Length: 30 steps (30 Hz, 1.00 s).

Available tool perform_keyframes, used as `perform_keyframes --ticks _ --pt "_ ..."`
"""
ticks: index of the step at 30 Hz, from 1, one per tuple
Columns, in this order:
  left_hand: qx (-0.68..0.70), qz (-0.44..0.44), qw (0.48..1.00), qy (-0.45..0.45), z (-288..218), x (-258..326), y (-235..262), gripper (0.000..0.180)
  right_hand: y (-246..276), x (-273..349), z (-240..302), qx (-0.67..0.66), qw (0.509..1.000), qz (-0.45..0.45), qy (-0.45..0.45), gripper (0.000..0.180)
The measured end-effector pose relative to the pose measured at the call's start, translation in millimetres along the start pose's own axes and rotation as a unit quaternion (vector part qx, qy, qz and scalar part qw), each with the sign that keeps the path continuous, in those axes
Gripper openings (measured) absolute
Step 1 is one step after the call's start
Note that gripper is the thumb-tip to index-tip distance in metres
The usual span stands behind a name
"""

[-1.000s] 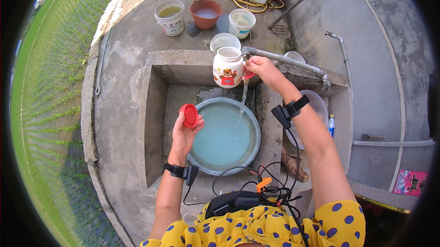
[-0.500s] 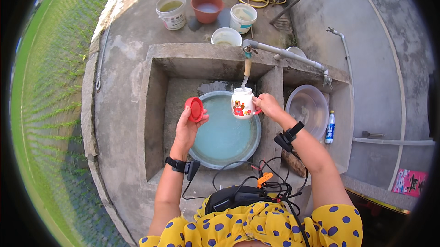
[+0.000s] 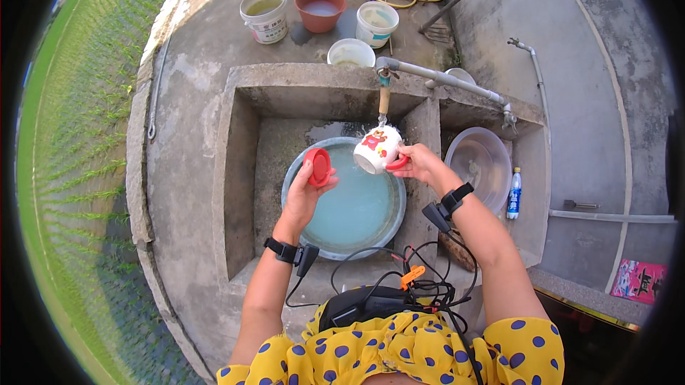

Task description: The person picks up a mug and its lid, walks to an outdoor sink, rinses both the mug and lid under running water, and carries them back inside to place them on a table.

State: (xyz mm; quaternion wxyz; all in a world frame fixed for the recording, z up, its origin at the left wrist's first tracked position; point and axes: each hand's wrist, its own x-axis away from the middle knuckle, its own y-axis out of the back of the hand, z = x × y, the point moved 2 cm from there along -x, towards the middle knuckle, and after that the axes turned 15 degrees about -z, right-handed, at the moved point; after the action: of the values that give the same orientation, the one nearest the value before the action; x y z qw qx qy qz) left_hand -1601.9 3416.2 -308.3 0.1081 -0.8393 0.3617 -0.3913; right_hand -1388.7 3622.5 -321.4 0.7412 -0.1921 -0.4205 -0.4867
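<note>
My right hand (image 3: 421, 163) grips the red handle of a white mug (image 3: 376, 149) with a bear picture on its side. The mug is tilted, its bottom toward me and its mouth up under the tap (image 3: 384, 96), where water runs onto it. In my left hand (image 3: 305, 192) is a round red lid (image 3: 318, 167), held upright on edge by the fingers. Both hands are above a large round basin (image 3: 342, 231) of bluish water, which stands in a concrete sink (image 3: 239, 178).
A clear plastic basin (image 3: 492, 160) and a blue-labelled bottle (image 3: 514, 192) stand in the right sink compartment. Behind the sink are a white bucket (image 3: 270, 27), a reddish-brown basin (image 3: 320, 22) and more pails. A grey pipe (image 3: 449, 79) crosses the far rim. Black cables (image 3: 435, 292) hang before me.
The mug has gone from upright to tilted, its bottom swinging toward me. My left hand has shifted slightly right with the lid, which is turned more on edge.
</note>
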Motion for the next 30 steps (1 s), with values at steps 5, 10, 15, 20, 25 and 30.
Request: perform_keyframes --ticks 5,10,15,20,25,30 --pt "0.001 0.004 1.0 0.004 0 2 -3 0.061 1 -12 -6 -0.165 0.972 0.013 -0.169 0.036" --pt "-0.006 0.006 1.0 0.001 -1 3 -4 0.061 2 -20 -11 -0.237 0.951 -0.001 -0.199 0.037" --pt "-0.003 0.007 1.0 0.01 -1 3 -6 0.06 3 -24 -3 -0.237 0.954 0.01 -0.181 0.035" --pt "0.01 0.008 1.0 -0.004 -6 4 -5 0.059 -11 -3 14 0.005 1.0 -0.005 0.0 0.033" --pt "0.034 0.038 0.999 -0.013 -11 -1 -5 0.059 -23 12 21 0.154 0.977 0.011 0.146 0.042" --pt "-0.016 0.059 0.997 -0.045 -12 -3 -7 0.06 -40 39 37 0.439 0.822 0.011 0.362 0.049"
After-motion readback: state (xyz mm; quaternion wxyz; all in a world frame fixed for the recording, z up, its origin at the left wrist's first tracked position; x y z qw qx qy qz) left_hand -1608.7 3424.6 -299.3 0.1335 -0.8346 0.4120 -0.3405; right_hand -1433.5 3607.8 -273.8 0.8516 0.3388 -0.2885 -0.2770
